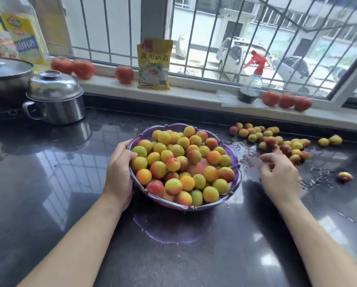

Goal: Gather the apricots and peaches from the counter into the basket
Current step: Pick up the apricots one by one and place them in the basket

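Observation:
A purple basket (238,177) sits mid-counter, heaped with yellow, orange and red apricots and peaches (183,162). My left hand (119,164) grips its left rim, thumb over the edge against the fruit. My right hand (279,172) hovers over the wet counter just right of the basket, fingers loosely curled and palm down; no fruit shows in it. Beyond it lies a loose pile of fruit (277,139) near the back edge, with two more (328,140) further right and a single one (345,176) apart at the right.
Water (246,150) is spread on the dark counter right of the basket. A lidded steel pot (55,100) and a large pan (5,79) stand at the back left. On the windowsill are tomatoes (72,67), a yellow packet (153,65) and a spray bottle (251,85).

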Demonstrator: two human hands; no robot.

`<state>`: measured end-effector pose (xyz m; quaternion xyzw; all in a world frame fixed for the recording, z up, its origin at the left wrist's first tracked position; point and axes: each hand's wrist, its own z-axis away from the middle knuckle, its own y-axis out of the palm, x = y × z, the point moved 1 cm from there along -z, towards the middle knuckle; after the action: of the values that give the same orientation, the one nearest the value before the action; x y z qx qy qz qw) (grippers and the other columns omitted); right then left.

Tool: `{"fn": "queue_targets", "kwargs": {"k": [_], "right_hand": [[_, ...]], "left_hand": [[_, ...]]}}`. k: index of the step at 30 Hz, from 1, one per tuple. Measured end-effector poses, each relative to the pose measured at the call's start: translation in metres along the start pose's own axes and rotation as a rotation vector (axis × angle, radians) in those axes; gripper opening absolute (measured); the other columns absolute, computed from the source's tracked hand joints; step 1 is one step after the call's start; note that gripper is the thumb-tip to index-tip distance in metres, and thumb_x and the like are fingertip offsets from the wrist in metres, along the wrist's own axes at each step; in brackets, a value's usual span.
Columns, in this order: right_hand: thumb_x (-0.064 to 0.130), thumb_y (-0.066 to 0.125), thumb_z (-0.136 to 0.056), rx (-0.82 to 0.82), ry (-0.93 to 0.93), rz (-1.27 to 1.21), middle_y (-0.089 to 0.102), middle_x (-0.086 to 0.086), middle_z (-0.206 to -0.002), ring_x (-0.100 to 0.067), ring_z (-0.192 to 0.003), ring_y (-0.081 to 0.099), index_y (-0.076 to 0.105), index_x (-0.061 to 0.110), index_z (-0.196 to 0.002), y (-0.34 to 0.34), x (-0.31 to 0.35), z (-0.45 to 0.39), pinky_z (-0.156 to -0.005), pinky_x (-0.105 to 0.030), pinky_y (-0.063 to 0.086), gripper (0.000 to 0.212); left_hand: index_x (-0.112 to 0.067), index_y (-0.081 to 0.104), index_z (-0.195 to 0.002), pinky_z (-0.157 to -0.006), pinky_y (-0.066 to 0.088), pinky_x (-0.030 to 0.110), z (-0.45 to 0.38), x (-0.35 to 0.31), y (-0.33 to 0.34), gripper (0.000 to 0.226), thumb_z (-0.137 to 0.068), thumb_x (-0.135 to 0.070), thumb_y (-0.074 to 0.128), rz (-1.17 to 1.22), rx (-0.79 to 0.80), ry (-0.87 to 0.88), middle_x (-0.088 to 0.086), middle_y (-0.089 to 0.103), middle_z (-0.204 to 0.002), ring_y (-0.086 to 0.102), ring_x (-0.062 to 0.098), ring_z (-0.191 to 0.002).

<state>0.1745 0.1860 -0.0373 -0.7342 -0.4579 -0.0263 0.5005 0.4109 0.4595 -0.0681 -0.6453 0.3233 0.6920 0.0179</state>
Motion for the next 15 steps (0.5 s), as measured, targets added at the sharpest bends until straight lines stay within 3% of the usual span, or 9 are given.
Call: {"fn": "queue_targets", "kwargs": {"k": [3,7,11,15], "right_hand": [[0.001,0.060,-0.092,0.019,0.082,0.060,0.065,-0.016,-0.114,-0.036,-0.109,0.057,0.073,0.005,-0.107,0.008,-0.030,-0.002,-0.094,-0.034,0.040,0.021],[0.005,0.055,-0.087,-0.052,0.203,0.163,0.050,-0.018,-0.134,-0.040,-0.123,0.042,0.068,0.006,-0.122,0.010,-0.049,-0.016,-0.108,-0.043,0.034,0.037],[0.016,0.051,-0.091,0.114,0.170,0.365,0.026,-0.018,-0.162,-0.039,-0.146,0.022,0.049,0.013,-0.144,0.026,-0.053,-0.031,-0.119,-0.048,0.021,0.053],[0.021,0.041,-0.096,0.205,0.238,0.363,0.021,-0.021,-0.163,-0.041,-0.145,0.024,0.043,0.009,-0.147,0.035,-0.058,-0.039,-0.117,-0.049,0.024,0.052]], "left_hand": [[-0.027,0.078,-0.106,-0.069,0.061,0.024,0.001,0.001,0.002,0.036,-0.081,-0.021,0.052,-0.004,-0.028,0.021,-0.001,0.081,-0.098,0.077,0.012,-0.090],[-0.021,0.072,-0.117,-0.080,0.062,0.028,0.002,0.003,0.002,0.041,-0.083,-0.020,0.050,-0.010,-0.048,0.044,0.000,0.079,-0.105,0.075,0.017,-0.101],[-0.021,0.071,-0.114,-0.097,0.059,0.041,0.004,0.001,0.002,0.035,-0.086,-0.019,0.049,-0.024,-0.041,0.052,0.008,0.074,-0.112,0.071,0.025,-0.109],[-0.020,0.071,-0.115,-0.097,0.060,0.042,0.003,0.001,0.001,0.035,-0.087,-0.020,0.050,-0.015,-0.040,0.042,0.010,0.074,-0.114,0.072,0.026,-0.109]]}}
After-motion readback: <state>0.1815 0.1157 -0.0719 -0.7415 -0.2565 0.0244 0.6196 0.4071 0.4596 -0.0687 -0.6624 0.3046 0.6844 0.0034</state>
